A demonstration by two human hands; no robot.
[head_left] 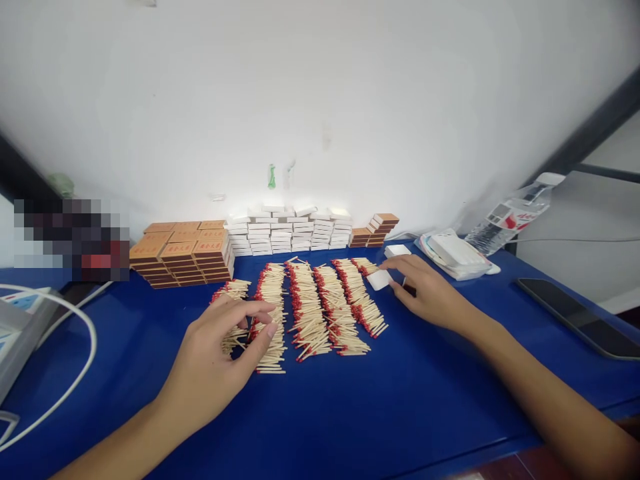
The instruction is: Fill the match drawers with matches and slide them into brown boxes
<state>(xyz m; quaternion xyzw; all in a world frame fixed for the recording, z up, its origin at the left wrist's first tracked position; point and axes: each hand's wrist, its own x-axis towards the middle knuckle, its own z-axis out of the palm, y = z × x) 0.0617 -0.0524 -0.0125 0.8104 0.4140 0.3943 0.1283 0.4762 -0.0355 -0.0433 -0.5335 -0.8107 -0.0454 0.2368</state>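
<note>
Matches with red heads lie in several long rows (306, 310) on the blue table. My left hand (215, 353) is over the leftmost rows, thumb and index finger apart, with nothing visible between them. Between the thumb and fingertips of my right hand (425, 290) is a small white matchbox tray (380, 279), at the upper right end of the match rows. A dark brown piece (409, 287), perhaps a matchbox sleeve, shows partly under my right palm. Just behind that hand sits another white matchbox tray (397, 251).
Along the wall stand stacked orange-brown matchboxes (183, 250), a wall of white trays (290, 233) and a few brown sleeves (377, 230). To the right are a tissue pack (455, 253), a tilted plastic bottle (515, 217) and a phone (580, 317). A white cable (93, 347) loops at left.
</note>
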